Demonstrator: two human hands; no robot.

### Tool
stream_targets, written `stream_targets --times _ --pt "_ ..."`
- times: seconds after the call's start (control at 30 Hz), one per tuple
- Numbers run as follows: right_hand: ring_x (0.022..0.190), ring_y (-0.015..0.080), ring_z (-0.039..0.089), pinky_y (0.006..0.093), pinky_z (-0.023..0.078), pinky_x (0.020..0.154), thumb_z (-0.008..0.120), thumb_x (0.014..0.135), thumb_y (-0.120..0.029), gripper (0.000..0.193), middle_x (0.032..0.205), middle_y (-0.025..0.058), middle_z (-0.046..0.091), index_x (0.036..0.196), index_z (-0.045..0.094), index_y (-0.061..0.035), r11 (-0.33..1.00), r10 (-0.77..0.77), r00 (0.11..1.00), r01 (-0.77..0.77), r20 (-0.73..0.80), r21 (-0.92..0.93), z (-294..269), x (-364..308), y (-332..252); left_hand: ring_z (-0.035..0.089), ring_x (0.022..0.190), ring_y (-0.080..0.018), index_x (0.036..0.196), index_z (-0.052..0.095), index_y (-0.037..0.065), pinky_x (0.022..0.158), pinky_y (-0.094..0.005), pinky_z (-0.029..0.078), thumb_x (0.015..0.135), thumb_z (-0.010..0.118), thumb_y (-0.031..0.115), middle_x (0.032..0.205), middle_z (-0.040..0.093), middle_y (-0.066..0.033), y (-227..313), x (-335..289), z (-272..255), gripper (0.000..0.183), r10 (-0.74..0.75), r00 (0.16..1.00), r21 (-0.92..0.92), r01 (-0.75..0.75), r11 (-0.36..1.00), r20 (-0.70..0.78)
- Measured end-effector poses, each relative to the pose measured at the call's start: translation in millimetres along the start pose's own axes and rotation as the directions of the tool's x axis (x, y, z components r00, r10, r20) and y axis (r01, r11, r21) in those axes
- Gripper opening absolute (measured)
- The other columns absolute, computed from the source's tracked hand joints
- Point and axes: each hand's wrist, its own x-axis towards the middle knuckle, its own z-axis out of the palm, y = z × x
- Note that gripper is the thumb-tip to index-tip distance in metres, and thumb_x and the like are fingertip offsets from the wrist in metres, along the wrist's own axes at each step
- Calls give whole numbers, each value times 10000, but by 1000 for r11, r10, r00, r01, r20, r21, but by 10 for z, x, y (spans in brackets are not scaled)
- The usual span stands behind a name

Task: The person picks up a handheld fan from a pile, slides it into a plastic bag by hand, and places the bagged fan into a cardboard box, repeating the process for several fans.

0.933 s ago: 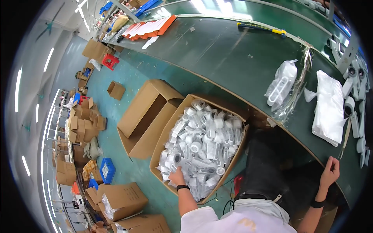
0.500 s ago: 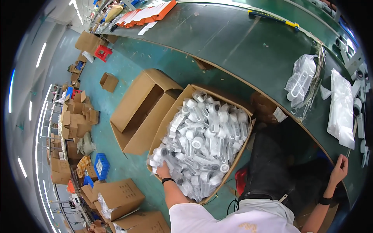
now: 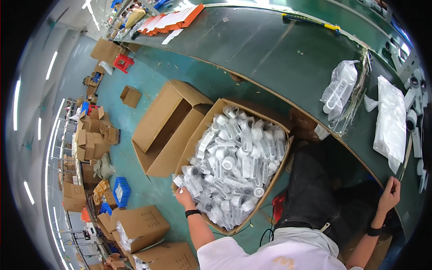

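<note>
A cardboard box stands in front of me, heaped with white plastic parts in clear bags. Many have a round head and a slotted handle. At the box's near left rim my left hand is closed, fingertips pinching what looks like a bagged white plastic part; the fingers partly cover it. My right hand is raised beside the edge of the green workbench. Its fingers are curled together, and nothing shows in them.
Another open cardboard box stands left of the full one. On the bench lie a bagged white part, white plastic bags, a yellow-and-black tool and orange-and-white cartons. More cartons and a blue crate are at left.
My left hand has drawn back from the heap to the box's near left rim. My right hand has barely moved. The view has shifted slightly.
</note>
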Motion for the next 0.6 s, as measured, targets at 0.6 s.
stream_targets --times 0.6 --pt "472 130 462 259 354 456 704 768 -14 80 611 52 514 753 626 -27 987 -76 996 69 41 143 -158 106 -669 579 1055 -163 1208 575 -13 863 -278 481 885 629 29 1176 605 -85 4103 -2944 -121 331 934 259 -786 -510 349 246"
